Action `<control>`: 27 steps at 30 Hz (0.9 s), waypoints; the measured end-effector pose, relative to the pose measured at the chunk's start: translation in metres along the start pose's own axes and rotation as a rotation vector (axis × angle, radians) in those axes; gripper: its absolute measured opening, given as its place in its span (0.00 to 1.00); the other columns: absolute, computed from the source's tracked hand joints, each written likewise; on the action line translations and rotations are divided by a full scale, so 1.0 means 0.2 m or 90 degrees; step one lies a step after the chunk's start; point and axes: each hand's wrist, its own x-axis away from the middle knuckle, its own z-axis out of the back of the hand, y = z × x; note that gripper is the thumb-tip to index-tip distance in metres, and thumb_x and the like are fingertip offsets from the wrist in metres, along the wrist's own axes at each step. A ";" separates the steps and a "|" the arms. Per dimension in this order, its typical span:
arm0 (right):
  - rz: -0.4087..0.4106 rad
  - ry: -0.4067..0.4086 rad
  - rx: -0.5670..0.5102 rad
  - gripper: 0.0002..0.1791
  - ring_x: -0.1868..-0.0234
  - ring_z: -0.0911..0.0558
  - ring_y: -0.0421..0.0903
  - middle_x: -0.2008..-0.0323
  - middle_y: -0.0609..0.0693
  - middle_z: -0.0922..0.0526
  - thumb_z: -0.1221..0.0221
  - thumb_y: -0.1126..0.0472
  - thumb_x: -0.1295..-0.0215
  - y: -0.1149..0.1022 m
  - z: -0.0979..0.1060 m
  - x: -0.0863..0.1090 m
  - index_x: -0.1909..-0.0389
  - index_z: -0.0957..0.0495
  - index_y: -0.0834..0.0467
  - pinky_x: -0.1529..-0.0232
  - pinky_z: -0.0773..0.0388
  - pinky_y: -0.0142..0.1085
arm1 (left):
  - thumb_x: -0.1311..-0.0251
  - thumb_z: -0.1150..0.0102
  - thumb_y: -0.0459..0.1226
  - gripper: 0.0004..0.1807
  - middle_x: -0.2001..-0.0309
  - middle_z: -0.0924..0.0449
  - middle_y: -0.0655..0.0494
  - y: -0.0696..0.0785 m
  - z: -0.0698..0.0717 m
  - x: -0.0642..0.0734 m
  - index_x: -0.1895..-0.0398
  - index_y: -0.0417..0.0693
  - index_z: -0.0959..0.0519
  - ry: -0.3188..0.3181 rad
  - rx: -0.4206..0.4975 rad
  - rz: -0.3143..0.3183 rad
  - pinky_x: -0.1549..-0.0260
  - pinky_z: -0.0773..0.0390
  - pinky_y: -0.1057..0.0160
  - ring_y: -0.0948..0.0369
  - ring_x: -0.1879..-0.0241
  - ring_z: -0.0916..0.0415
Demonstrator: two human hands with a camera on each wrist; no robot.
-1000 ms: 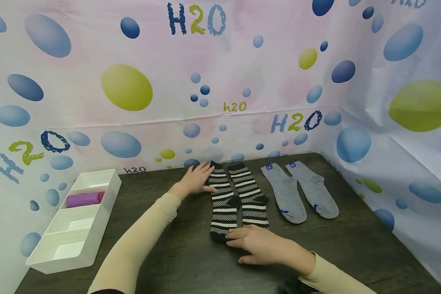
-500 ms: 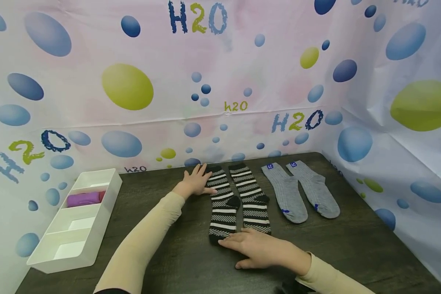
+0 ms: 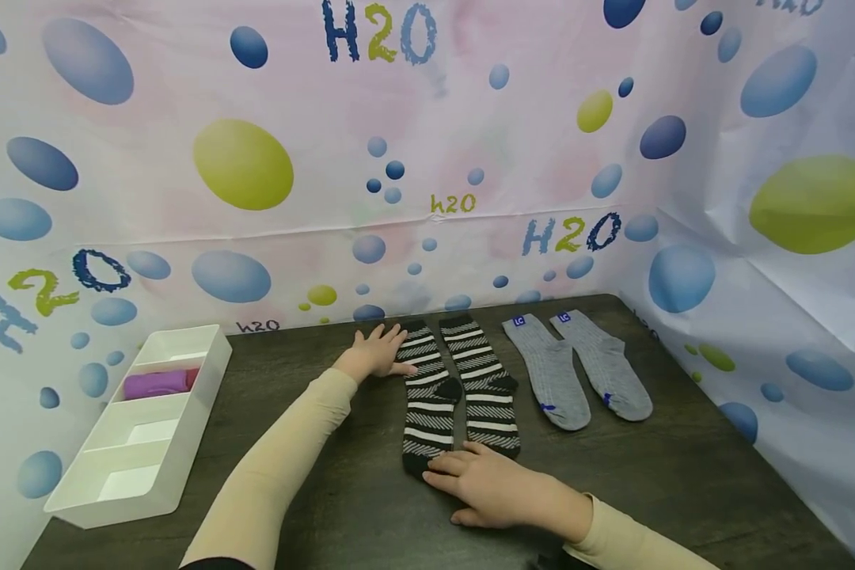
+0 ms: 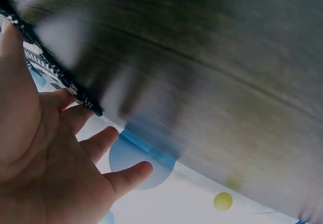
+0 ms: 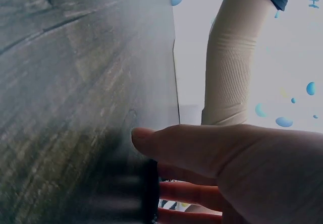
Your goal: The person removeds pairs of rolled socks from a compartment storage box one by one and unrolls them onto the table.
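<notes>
Touching striped socks with left hand, fingers spread, at one cuff; with right hand, fingers loosely extended, at toe ends; grey socks alongside.

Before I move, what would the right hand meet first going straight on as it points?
The right hand would first meet a striped sock at its toe; beyond that, likely the left sleeve, though depth is unclear.
</notes>
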 end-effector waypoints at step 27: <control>0.002 0.004 0.017 0.34 0.34 0.28 0.39 0.34 0.43 0.29 0.41 0.40 0.35 -0.01 0.00 0.00 0.30 0.33 0.47 0.38 0.27 0.45 | 0.37 0.49 0.62 0.40 0.25 0.43 0.44 -0.06 0.02 0.32 0.26 0.55 0.39 0.181 0.040 -0.113 0.32 0.49 0.31 0.44 0.24 0.51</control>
